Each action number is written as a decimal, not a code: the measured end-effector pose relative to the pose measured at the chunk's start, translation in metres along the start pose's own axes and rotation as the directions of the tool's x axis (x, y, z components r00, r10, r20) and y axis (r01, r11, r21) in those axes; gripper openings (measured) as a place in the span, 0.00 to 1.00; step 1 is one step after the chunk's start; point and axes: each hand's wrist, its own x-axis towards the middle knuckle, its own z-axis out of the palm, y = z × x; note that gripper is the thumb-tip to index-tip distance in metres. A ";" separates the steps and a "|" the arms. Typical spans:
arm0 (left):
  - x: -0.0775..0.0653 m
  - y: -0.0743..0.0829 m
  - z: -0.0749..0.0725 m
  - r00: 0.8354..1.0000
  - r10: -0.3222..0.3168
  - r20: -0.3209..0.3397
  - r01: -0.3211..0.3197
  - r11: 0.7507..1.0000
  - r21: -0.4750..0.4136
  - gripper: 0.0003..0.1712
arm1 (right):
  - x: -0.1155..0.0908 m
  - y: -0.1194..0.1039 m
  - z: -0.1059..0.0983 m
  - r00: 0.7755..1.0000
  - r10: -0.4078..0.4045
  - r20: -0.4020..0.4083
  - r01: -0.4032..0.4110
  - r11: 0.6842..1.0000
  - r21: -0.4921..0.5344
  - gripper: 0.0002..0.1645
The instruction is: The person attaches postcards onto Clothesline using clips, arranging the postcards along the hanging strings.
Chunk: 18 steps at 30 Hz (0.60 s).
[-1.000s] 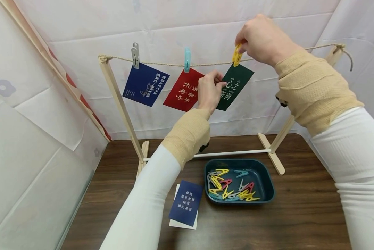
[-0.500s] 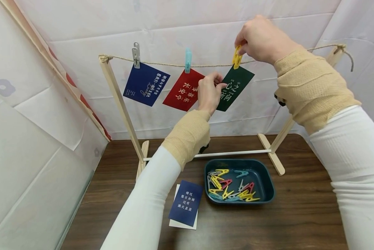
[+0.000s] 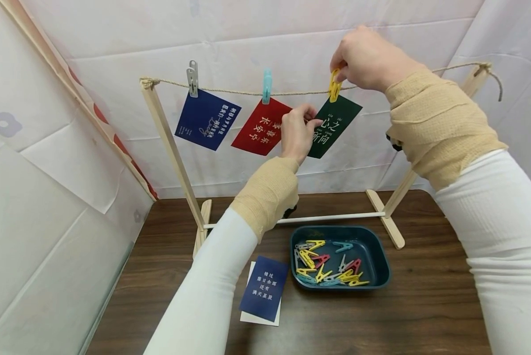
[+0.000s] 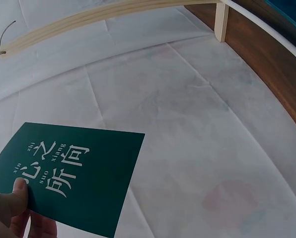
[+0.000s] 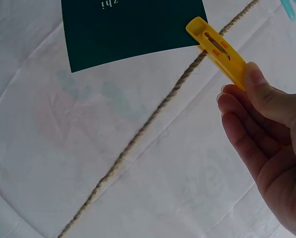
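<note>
My left hand (image 3: 297,132) pinches the left edge of a green card (image 3: 334,125) with white lettering, thumb on its front in the left wrist view. Above it, my right hand (image 3: 371,58) pinches the handle end of a yellow clothespin (image 5: 220,52). The clothespin's tip overlaps the green card's top corner, right at the twine line (image 3: 234,91). To the left, a red card (image 3: 258,130) hangs from the twine under a light blue clothespin (image 3: 266,86), partly hidden by my left hand. Farther left, a blue card (image 3: 206,121) hangs under a grey clothespin (image 3: 192,80).
A wooden stand with a left post (image 3: 172,153) and a right post (image 3: 400,190) carries the twine. On the brown table (image 3: 429,296), a dark teal tray (image 3: 382,266) holds several coloured clothespins. Left of it lies another blue card (image 3: 265,288) over a white one (image 3: 260,321).
My right hand and the yellow clothespin have lowered slightly and shifted a little left. My left hand stays on the green card.
</note>
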 end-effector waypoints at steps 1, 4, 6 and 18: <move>0.000 0.000 0.000 1.000 -0.001 0.001 0.001 1.000 -0.002 0.06 | 0.000 0.000 0.000 1.000 0.003 0.004 -0.003 1.000 0.000 0.11; 0.000 0.000 0.000 1.000 -0.002 0.001 0.002 1.000 -0.005 0.06 | 0.000 0.000 0.000 1.000 0.009 0.005 -0.009 1.000 0.002 0.11; -0.001 0.000 0.000 1.000 -0.001 -0.002 0.001 1.000 -0.006 0.06 | -0.001 0.001 0.000 1.000 0.012 0.005 -0.012 1.000 0.002 0.11; 0.000 0.000 -0.001 1.000 0.016 -0.020 -0.016 1.000 0.002 0.07 | -0.001 0.001 -0.001 1.000 0.006 0.018 -0.006 1.000 -0.002 0.11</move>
